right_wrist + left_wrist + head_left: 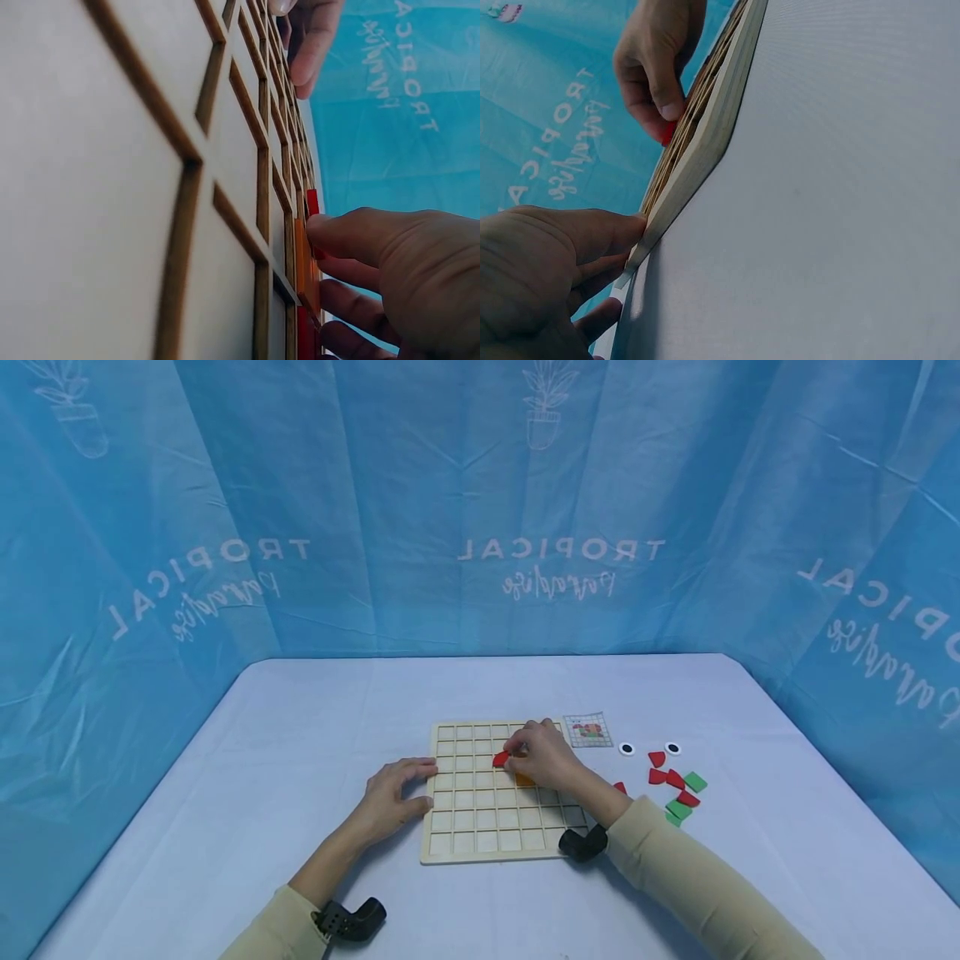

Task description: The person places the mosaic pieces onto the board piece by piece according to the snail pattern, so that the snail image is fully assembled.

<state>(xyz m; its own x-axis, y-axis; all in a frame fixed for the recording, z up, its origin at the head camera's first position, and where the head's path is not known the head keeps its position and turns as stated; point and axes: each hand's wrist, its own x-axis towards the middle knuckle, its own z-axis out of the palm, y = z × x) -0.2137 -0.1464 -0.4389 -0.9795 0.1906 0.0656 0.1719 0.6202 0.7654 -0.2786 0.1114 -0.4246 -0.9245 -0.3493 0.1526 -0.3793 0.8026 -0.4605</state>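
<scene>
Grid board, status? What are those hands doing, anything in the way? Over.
Left hand touching left edge of grid board. Right hand pinching red piece, orange piece close by. Right hand hides part of board.

1 small red tile [500,760] in the right fingers [352,304], over 1 pale, flat-lying gridded board [463,820]

bright, even head view; dimmer wrist views
soft shadow [646,307] on the surface [840,187] beside the left grip [544,262]; in the right wrist view, the board [105,195] blurs far from the right grip [405,277].
</scene>
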